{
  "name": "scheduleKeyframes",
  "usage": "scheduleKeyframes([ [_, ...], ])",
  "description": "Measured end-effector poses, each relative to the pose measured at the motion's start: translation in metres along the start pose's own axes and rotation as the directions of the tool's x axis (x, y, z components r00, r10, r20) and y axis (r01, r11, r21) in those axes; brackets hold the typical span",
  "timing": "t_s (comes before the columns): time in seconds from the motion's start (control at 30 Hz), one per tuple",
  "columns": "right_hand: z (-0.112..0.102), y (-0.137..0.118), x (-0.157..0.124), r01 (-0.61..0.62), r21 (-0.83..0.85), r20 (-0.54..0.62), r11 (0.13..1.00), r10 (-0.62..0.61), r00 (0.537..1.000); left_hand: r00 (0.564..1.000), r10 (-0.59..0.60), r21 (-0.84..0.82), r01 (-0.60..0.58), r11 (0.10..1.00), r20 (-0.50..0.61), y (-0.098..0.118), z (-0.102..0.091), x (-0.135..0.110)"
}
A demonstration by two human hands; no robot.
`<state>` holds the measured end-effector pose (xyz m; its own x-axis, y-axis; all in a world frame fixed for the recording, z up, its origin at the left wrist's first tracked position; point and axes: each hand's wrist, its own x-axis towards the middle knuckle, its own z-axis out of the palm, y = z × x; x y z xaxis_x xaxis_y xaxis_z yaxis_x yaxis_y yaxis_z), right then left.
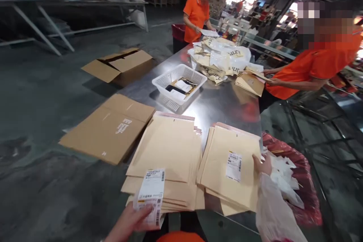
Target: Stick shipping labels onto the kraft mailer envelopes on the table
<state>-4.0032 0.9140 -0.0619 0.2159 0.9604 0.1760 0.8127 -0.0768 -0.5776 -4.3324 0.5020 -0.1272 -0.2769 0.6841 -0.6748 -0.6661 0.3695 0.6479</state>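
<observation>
My left hand (136, 215) is closed on a strip of printed shipping labels (151, 189), held over the near edge of the left stack of tan mailer envelopes (167, 147). My right hand (263, 164), fingers apart, is at the right edge of the top mailer (221, 147) on the right stack, touching it. One shipping label (234, 166) lies on that mailer's face. A thin translucent sleeve covers my right forearm. Part of my right hand's fingers is hard to make out against the white scraps behind it.
A white plastic basket (159, 82) with small packets stands mid-table. Folded cardboard (113, 128) lies left; an open carton (133, 64) stands behind it. Right of the metal table (227, 109) is a red-lined bin (307, 181) with white scraps. Two people in orange handle papers and mailers beyond.
</observation>
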Motion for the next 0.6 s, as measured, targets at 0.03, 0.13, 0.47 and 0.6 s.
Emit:
scheduleKeyframes([
  [0.03,0.005,0.007,-0.006,0.034,-0.037,-0.016,0.999,-0.034,0.999,1.000,-0.002,0.013,0.001,1.000,0.015,0.004,0.008,-0.002],
  [0.13,0.033,0.020,-0.045,0.284,-0.280,0.101,0.917,-0.266,0.959,1.000,0.007,0.011,-0.007,1.000,0.001,0.015,0.032,-0.005],
  [0.47,0.043,-0.003,-0.149,0.382,0.046,0.598,0.923,-0.331,0.729,1.000,-0.030,0.084,0.030,0.996,0.004,0.013,0.090,-0.005],
  [0.6,0.035,-0.041,-0.230,0.030,0.476,0.820,0.879,-0.456,0.346,0.997,0.024,0.211,-0.039,0.977,0.074,0.000,0.095,-0.005],
])
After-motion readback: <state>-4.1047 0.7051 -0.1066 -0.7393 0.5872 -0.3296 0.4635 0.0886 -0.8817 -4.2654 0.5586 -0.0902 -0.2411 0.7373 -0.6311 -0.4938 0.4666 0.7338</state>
